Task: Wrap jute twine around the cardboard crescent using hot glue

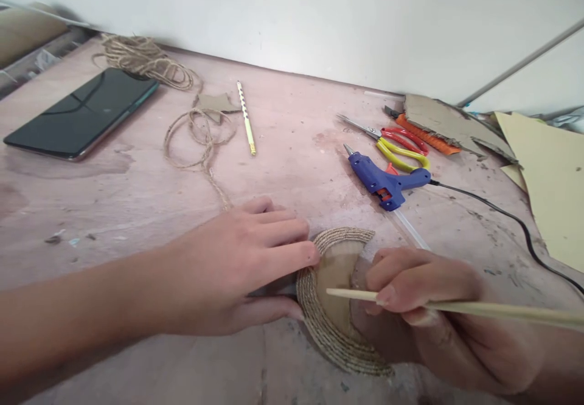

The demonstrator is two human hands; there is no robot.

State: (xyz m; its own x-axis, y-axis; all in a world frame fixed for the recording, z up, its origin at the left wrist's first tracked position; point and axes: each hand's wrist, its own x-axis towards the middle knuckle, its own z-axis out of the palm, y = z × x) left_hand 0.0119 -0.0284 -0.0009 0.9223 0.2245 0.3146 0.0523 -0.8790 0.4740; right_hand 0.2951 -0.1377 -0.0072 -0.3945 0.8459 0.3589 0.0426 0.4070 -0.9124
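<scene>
Round brown cardboard disc with jute twine coiled around its rim (335,298) lies flat on the pinkish, scuffed plywood table (137,198), near the front edge, centre-right. Twine ring covers the outer band only; the bare cardboard centre shows. Left hand (228,271) lies palm-down, fingers flat, fingertips pressing the disc's left rim; not clenched, grasping nothing. Right hand (424,308) covers the disc's right side, fingers closed around a thin pale wooden stick (456,308); the stick tip lies over the bare centre, its shaft running off right. A strand of loose jute twine (201,137) runs from behind the left hand up to a looped pile at the back left. Just behind the disc: blue hot-glue gun (385,180) lying on its side, clear glue stick out the back, black cord (511,216) trailing right. Behind it, scissors with red and yellow handles (392,143), then an orange utility knife (426,134) partly under torn cardboard scraps (451,125). Cream paper sheet (552,180) far right. White-striped yellow pencil (246,119) and small cardboard star (219,102) mid-back. Black smartphone (82,113) screen-up at left, well apart. Hands hide part of the disc.
</scene>
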